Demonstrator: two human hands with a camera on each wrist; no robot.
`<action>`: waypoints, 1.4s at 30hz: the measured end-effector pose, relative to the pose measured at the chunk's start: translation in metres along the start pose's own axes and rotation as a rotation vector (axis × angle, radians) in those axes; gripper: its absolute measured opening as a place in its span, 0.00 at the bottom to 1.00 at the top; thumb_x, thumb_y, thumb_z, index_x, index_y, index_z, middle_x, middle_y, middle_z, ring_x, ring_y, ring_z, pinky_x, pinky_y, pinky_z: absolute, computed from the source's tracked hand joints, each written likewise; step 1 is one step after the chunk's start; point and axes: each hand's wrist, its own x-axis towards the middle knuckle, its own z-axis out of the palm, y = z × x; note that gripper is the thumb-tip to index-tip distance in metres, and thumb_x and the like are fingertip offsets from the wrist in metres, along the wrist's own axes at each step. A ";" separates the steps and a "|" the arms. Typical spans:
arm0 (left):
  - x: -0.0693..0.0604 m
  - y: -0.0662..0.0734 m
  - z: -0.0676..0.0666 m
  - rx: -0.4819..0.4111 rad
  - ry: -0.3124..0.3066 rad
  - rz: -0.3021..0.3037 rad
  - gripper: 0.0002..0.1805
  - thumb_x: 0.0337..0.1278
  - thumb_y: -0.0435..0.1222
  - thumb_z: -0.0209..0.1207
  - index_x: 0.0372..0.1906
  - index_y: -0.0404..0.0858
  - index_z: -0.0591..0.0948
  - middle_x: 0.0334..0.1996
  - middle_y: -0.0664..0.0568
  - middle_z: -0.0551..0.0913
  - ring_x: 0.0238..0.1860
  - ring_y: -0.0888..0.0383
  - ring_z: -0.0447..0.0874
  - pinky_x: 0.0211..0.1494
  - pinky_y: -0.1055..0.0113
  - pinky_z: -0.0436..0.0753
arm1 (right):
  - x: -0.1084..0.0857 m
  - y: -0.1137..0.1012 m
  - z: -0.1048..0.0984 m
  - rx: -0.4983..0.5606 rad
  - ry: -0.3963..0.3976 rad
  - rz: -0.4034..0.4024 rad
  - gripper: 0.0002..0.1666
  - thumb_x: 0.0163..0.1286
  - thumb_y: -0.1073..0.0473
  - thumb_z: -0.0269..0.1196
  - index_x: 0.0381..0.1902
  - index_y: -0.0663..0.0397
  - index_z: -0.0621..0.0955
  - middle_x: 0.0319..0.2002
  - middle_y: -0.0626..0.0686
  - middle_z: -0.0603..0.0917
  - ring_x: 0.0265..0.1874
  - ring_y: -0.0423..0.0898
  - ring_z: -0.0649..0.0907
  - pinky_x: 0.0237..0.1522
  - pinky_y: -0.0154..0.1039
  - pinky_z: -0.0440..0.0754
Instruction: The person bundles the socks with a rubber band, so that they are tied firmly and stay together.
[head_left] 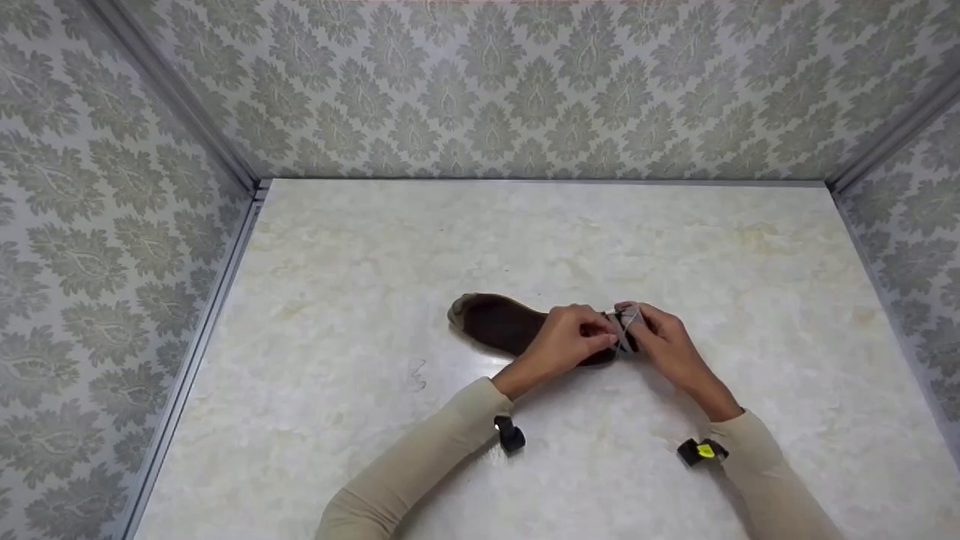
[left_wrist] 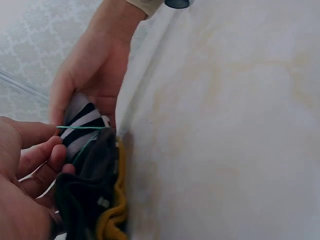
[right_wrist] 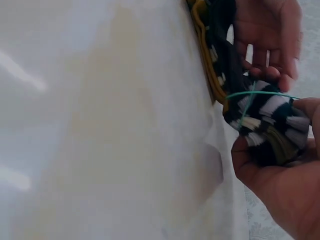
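Observation:
A bundle of dark socks (head_left: 499, 322), several layers thick, lies lengthwise on the table with a tan tip at its left end. Striped grey-and-black fabric (right_wrist: 272, 107) shows at its other end, with a thin green elastic band (right_wrist: 260, 92) crossing it. My right hand (head_left: 667, 345) grips this striped end, fingers and thumb around it. My left hand (head_left: 566, 337) is bent over the bundle beside it. Thumb and finger of that hand pinch a stretched strand of the band, seen in the left wrist view. Mustard-yellow edges (left_wrist: 118, 200) show along the bundle's side.
The pale marbled table (head_left: 360, 247) carries a small dark squiggle mark (head_left: 418, 375) left of the bundle. Patterned wall panels (head_left: 487, 90) stand behind and at both sides. A black wrist camera (head_left: 510, 435) sits at the left sleeve, another (head_left: 701, 451) at the right.

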 end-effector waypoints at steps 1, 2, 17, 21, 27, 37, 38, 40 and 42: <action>-0.001 0.000 0.002 0.009 0.004 0.007 0.03 0.69 0.33 0.73 0.41 0.40 0.95 0.36 0.55 0.91 0.38 0.69 0.82 0.46 0.74 0.81 | 0.000 -0.001 -0.001 0.003 -0.011 0.009 0.23 0.91 0.59 0.52 0.71 0.68 0.80 0.61 0.65 0.87 0.50 0.39 0.86 0.50 0.29 0.81; -0.001 0.000 0.003 0.022 0.011 0.011 0.03 0.69 0.33 0.73 0.41 0.40 0.95 0.36 0.55 0.90 0.39 0.68 0.82 0.47 0.74 0.80 | 0.000 -0.002 -0.002 0.003 -0.022 0.019 0.23 0.92 0.58 0.52 0.71 0.67 0.80 0.62 0.64 0.87 0.51 0.39 0.86 0.50 0.29 0.81; 0.002 0.009 0.021 0.106 0.107 -0.028 0.03 0.67 0.38 0.76 0.38 0.43 0.97 0.33 0.60 0.90 0.37 0.68 0.79 0.49 0.73 0.76 | -0.002 -0.010 -0.007 0.042 -0.066 0.038 0.24 0.92 0.59 0.51 0.72 0.73 0.78 0.69 0.67 0.82 0.58 0.40 0.86 0.56 0.30 0.83; 0.002 0.010 0.020 0.016 0.120 -0.088 0.03 0.67 0.35 0.74 0.37 0.44 0.95 0.31 0.62 0.91 0.35 0.69 0.80 0.47 0.74 0.77 | -0.003 -0.006 -0.008 0.045 -0.074 0.041 0.26 0.91 0.56 0.54 0.72 0.71 0.79 0.68 0.67 0.82 0.57 0.38 0.84 0.54 0.28 0.81; 0.006 0.012 0.013 -0.217 0.183 -0.198 0.05 0.66 0.33 0.71 0.36 0.44 0.94 0.31 0.65 0.90 0.34 0.67 0.86 0.41 0.71 0.83 | -0.007 -0.002 -0.007 0.036 -0.093 0.009 0.22 0.88 0.57 0.60 0.71 0.63 0.82 0.66 0.62 0.85 0.60 0.41 0.85 0.58 0.31 0.83; 0.017 0.019 -0.001 -0.262 0.193 -0.422 0.06 0.64 0.32 0.71 0.31 0.44 0.93 0.30 0.59 0.91 0.36 0.62 0.87 0.44 0.67 0.84 | -0.010 -0.007 0.005 -0.081 -0.098 0.020 0.21 0.80 0.66 0.65 0.68 0.58 0.83 0.56 0.59 0.86 0.47 0.48 0.83 0.46 0.36 0.81; 0.018 0.019 -0.002 -0.245 0.193 -0.431 0.07 0.64 0.33 0.71 0.31 0.45 0.93 0.30 0.60 0.91 0.36 0.62 0.87 0.44 0.67 0.84 | -0.010 -0.008 0.006 -0.105 -0.093 0.025 0.22 0.79 0.67 0.66 0.68 0.58 0.82 0.55 0.59 0.86 0.46 0.49 0.82 0.46 0.36 0.81; 0.019 0.018 -0.003 -0.223 0.205 -0.434 0.07 0.63 0.32 0.71 0.30 0.44 0.93 0.29 0.59 0.91 0.35 0.62 0.86 0.43 0.68 0.83 | -0.010 -0.009 0.008 -0.155 -0.089 0.030 0.24 0.76 0.66 0.70 0.68 0.58 0.81 0.55 0.59 0.86 0.47 0.50 0.82 0.47 0.37 0.80; 0.020 0.015 -0.004 -0.196 0.224 -0.438 0.06 0.62 0.32 0.71 0.30 0.44 0.93 0.28 0.59 0.90 0.34 0.62 0.85 0.43 0.69 0.82 | -0.012 -0.009 0.009 -0.175 -0.082 0.029 0.26 0.74 0.65 0.72 0.68 0.58 0.80 0.57 0.59 0.86 0.49 0.51 0.82 0.49 0.38 0.81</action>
